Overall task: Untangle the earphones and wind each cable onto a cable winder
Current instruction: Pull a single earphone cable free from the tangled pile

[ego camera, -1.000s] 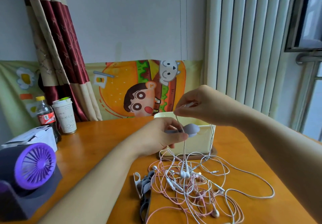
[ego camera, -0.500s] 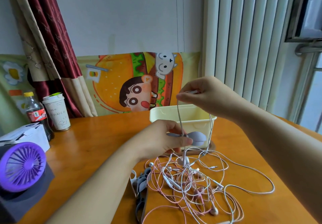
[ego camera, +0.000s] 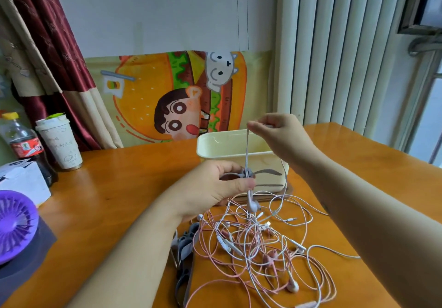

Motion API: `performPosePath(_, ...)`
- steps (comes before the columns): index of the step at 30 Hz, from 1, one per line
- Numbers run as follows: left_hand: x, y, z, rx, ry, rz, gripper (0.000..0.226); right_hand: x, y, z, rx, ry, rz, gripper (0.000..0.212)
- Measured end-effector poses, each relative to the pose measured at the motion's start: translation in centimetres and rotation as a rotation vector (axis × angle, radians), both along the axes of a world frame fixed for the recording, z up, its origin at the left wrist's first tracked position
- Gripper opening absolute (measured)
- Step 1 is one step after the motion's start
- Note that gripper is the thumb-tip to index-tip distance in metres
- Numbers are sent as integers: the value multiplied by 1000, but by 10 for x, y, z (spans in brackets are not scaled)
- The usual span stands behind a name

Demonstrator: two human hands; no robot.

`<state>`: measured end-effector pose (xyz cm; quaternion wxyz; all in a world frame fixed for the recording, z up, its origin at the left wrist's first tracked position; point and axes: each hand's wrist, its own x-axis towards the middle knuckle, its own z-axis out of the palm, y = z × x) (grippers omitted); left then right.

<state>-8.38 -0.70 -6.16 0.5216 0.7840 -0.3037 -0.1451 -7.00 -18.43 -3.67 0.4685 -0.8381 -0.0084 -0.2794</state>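
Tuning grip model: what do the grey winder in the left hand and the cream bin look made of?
Grey winder: likely matte silicone or rubber; dull, no glare. Cream bin: probably hard plastic, slight sheen; smooth moulded rim.

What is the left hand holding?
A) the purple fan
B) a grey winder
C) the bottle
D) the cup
B: the left hand grips the grey winder, and a white cable runs up from it to the right hand, which pinches it.
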Motion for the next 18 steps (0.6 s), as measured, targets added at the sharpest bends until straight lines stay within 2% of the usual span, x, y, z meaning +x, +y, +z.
performPosePath(3,9,-1,-8,-52,78,59,33,10,-3,-14,9,27,-19,18)
performPosePath(7,24,-11,-13,-377,322,179,16,21,-12,-29,54,155,68,34)
performPosePath(9,32,-16,-16,-510,410,236,13,21,-15,-34,78,122,43,39)
performPosePath(11,37,-20,-18,-592,457,295,10,14,-11,-35,120,4,22,26)
performPosePath(13,41,-23,-22,-651,471,351,12,3,-4,-35,223,-67,101,6)
performPosePath(15,44,-26,-24,-704,476,390,14,-6,5,-38,317,-38,237,5)
performPosePath(18,45,-26,-28,-755,485,410,16,-7,15,-45,392,109,349,12)
